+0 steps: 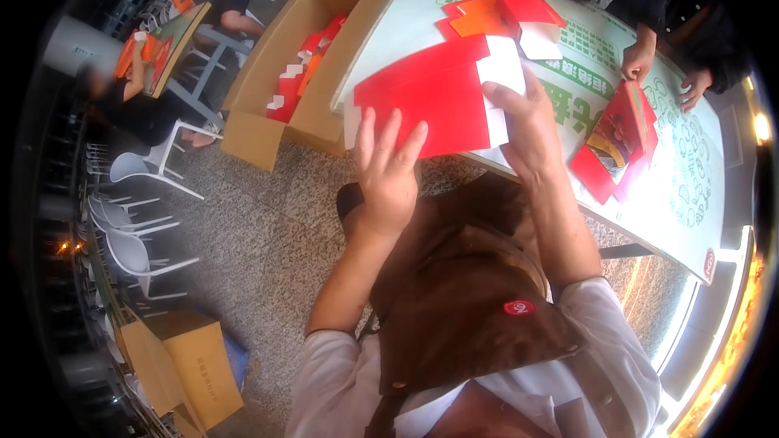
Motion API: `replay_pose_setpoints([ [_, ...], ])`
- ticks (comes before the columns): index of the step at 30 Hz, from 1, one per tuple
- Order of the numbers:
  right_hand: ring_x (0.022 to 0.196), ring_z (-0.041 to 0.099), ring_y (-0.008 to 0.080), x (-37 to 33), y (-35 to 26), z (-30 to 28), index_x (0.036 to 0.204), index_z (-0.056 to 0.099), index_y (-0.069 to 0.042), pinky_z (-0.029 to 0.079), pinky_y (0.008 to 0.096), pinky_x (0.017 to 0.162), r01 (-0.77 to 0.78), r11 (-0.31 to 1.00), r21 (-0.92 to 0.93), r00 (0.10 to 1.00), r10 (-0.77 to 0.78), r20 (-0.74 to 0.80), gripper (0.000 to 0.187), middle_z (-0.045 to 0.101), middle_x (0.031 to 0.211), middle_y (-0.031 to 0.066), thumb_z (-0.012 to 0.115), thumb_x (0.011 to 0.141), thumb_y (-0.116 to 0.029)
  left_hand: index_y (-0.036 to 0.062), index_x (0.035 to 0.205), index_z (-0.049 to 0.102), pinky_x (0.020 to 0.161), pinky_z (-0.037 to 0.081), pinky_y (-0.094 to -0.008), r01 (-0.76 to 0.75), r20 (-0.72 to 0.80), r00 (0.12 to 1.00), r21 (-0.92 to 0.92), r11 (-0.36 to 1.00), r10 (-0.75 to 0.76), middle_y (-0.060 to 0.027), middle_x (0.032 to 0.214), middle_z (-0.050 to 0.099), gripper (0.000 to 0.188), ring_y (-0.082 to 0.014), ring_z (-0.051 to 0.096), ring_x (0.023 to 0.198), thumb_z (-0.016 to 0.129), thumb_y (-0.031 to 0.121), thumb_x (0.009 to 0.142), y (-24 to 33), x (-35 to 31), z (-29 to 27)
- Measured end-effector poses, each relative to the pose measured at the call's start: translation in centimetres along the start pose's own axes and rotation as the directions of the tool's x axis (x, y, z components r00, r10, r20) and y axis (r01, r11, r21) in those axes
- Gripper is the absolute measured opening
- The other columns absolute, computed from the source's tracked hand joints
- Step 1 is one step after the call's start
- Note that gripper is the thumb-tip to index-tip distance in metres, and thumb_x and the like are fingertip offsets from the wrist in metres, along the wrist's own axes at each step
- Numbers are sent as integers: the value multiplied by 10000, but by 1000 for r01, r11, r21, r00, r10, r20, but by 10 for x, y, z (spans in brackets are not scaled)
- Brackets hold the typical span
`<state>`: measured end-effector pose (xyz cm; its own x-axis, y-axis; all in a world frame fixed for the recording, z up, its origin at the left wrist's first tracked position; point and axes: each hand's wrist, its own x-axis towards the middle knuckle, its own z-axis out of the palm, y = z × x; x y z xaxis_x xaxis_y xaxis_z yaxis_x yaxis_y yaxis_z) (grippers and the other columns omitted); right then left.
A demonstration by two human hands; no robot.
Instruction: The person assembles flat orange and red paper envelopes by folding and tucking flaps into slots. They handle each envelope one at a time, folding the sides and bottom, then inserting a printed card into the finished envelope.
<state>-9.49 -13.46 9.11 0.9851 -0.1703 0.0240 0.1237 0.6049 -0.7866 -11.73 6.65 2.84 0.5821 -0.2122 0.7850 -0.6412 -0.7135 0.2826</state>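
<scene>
Between my two hands is a red paper box (442, 97) with white end flaps, raised just over the near edge of the table. The fingers of my left hand (385, 166) lie spread across its red face, the thumb hidden behind. My right hand (529, 126) grips the white flap at the other end, thumb on top. Beyond it on the table rests another red box (531, 20) with a white inner flap, beside flat orange and red card pieces (471, 18).
A white table (389, 40) with green print stands ahead. Another person's hands touch a red package (621, 142) at right; more hands hold something red at the far edge. Left are a cardboard carton (324, 105) of red pieces, white chairs (134, 170) and another carton (203, 365).
</scene>
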Motion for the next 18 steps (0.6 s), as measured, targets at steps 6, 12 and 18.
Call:
replay_pose_setpoints([
  [6,1051,652,205,-24,7,-19,1288,536,64,530,330,930,-155,988,-13,988,155,-12,433,660,1165,133,598,860,87,74,1289,662,1140,372,-496,44,230,973,-103,994,-19,-217,1450,517,386,-477,409,1390,675,77,903,11,-20,-28],
  [12,998,634,142,-64,-3,-30,1355,534,32,523,299,906,-284,811,-512,920,380,92,454,683,1113,92,653,920,-17,41,1352,601,1121,377,-511,317,249,934,-246,916,-256,-248,1502,433,520,-455,408,1393,689,348,942,13,-21,-69],
  [18,1073,620,161,-90,7,-44,1415,504,-20,516,314,918,-270,734,-623,869,464,171,527,658,1186,95,664,913,-33,-19,1240,637,880,544,-349,658,558,700,-264,705,-445,-187,1124,712,324,-259,694,1016,656,118,946,12,-50,-66],
])
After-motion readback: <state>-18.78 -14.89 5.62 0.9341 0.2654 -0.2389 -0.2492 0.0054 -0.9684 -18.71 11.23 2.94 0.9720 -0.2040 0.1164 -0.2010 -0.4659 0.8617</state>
